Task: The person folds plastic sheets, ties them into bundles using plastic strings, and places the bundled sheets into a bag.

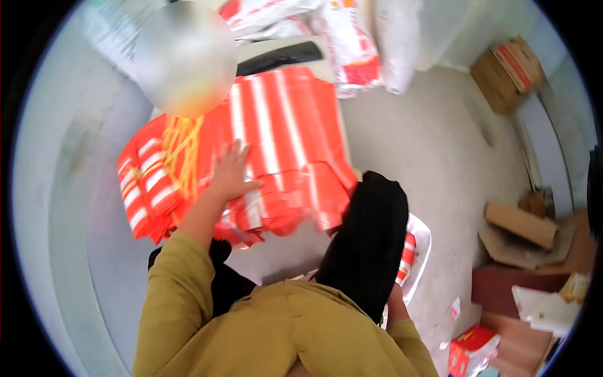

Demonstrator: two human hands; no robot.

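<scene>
The left hand (pixel 231 173) lay flat on a spread of red-and-white striped bags (pixel 282 132), fingers spread and pressing down on the top layer, pinching nothing. The bags covered most of a low table (pixel 326 53) in front of the person, overlapping in loose stacks that slid toward the near edge. They looked thin, light and slippery, likely to fan out or slip off if pushed; a safer hold would be at a stack's edge, with the fingers above and the thumb beneath. A bundle of yellow strings (pixel 182 147) lay on the bags just left of the hand, and smaller striped bundles (pixel 147 185) sat at the left edge.

The right hand (pixel 397 301) was low beside the person's knee, mostly hidden by the black trouser leg, so I could not tell how its fingers were set. It was near a white basket (pixel 422 242) holding more striped pieces. Cardboard scraps (pixel 521 229) and a red box (pixel 471 352) littered the floor to the right, well apart from the bags.
</scene>
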